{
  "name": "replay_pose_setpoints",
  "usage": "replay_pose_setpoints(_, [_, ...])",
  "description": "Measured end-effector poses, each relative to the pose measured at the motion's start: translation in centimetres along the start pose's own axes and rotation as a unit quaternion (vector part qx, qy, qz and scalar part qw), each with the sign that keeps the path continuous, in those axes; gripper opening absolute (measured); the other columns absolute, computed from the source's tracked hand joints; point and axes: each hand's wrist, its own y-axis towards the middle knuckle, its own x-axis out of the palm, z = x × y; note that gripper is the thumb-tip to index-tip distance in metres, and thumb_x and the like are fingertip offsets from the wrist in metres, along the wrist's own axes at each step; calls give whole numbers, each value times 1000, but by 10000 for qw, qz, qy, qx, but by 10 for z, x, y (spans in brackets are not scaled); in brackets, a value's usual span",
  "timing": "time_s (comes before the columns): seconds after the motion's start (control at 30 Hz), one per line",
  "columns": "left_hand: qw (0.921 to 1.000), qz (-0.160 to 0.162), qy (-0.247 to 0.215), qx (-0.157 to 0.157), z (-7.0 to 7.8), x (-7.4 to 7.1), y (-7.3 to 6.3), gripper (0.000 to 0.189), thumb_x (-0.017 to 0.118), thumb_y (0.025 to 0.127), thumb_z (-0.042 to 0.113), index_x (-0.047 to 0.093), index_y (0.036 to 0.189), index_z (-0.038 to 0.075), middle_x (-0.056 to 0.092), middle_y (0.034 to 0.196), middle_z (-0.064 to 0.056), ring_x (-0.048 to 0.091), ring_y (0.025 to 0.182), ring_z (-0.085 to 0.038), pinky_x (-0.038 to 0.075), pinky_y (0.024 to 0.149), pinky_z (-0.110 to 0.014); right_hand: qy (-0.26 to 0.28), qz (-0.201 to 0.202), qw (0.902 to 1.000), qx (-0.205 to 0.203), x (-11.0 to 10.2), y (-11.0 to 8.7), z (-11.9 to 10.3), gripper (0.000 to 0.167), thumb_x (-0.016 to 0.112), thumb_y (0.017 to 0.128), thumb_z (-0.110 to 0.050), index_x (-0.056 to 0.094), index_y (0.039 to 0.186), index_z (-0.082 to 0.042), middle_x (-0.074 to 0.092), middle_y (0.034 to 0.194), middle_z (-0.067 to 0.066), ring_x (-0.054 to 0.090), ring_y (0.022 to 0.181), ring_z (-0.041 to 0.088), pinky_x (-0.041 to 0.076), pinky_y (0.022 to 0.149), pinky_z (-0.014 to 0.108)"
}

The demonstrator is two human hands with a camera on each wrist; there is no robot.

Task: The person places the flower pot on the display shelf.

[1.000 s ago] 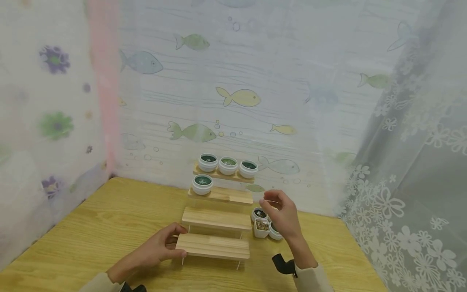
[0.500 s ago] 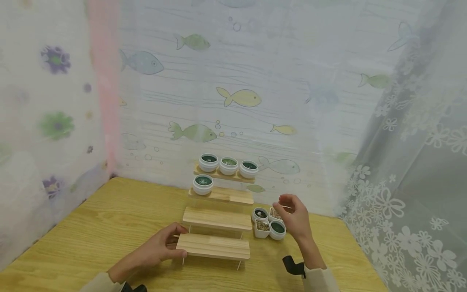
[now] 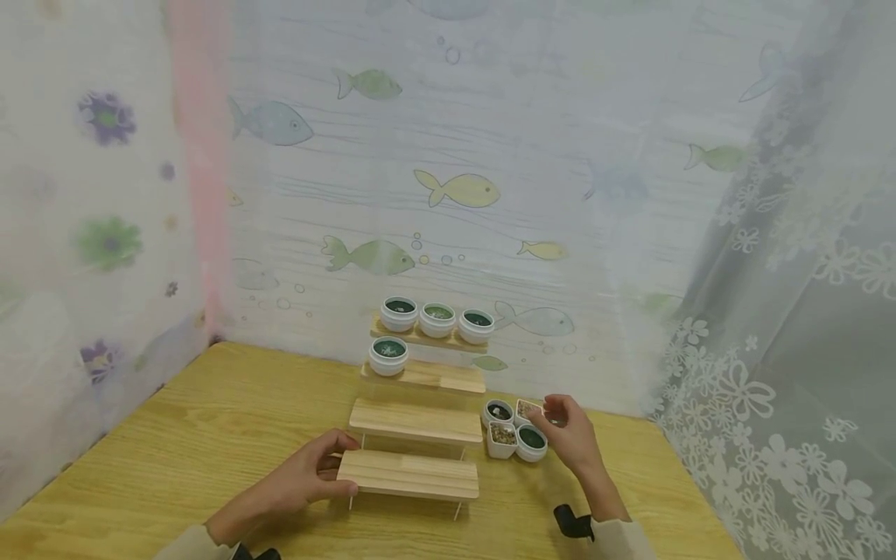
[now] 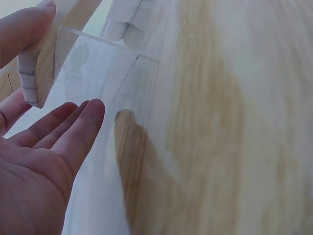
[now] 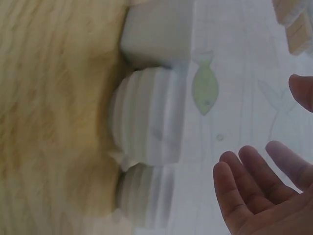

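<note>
At the left end of the lowest wooden tier (image 3: 409, 474) of a stepped display stand, my left hand (image 3: 304, 474) holds the board between thumb and fingers. In the left wrist view, the thumb lies on the board's end (image 4: 36, 73), the other fingers stretched out. My right hand (image 3: 570, 437) hovers over the right side of a pot cluster, fingers loosely bent, holding nothing. That cluster has a square pot of pale bits (image 3: 526, 410), partly behind the thumb, a round dark-filled pot (image 3: 498, 411), a square gravel-filled pot (image 3: 502, 438) and a round green-filled pot (image 3: 532, 441).
Three round white pots (image 3: 437, 320) line the top tier. One green-filled pot (image 3: 388, 355) stands at the left of the second tier (image 3: 448, 377). The third tier (image 3: 416, 421) is bare wood. A fish-patterned curtain (image 3: 448, 233) hangs behind the wooden table (image 3: 245, 404).
My right hand has moved right from beside the second tier, then down to the cluster's right side. The left hand keeps its place on the lowest tier.
</note>
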Motion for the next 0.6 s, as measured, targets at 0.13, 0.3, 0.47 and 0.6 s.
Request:
replay_pose_setpoints(0.13, [10000,-14,34,12,1,0,0,51,71,88,17,44,126,-3,45,128,-24,54,113,-36,51,86,-28,-177,-73,9998,108,1,0,11,47,71,87,-29,55,123,-2,59,117,19,57,108,31,47,91,46])
replay_pose_setpoints(0.3, [10000,-33,-59,-14,2,0,0,52,71,88,17,43,126,-4,46,128,-24,54,113,-37,51,86,-29,-419,-124,9987,265,1,0,20,53,71,87,-34,55,123,1,60,116,18,58,106,32,48,89,47])
replay_pose_setpoints(0.47, [10000,-10,12,-22,2,0,-1,51,71,88,17,43,126,-3,44,129,-25,54,113,-35,50,86,-28,-612,-180,9969,465,2,-1,25,53,73,85,-34,57,120,1,61,113,18,60,103,32,49,86,45])
replay_pose_setpoints(0.6, [10000,-11,10,-33,3,0,-2,51,71,88,18,43,126,-3,44,129,-24,55,112,-35,50,86,-28,-625,-255,9965,496,3,-2,28,55,74,84,-35,57,121,3,61,113,19,60,104,34,50,86,45])
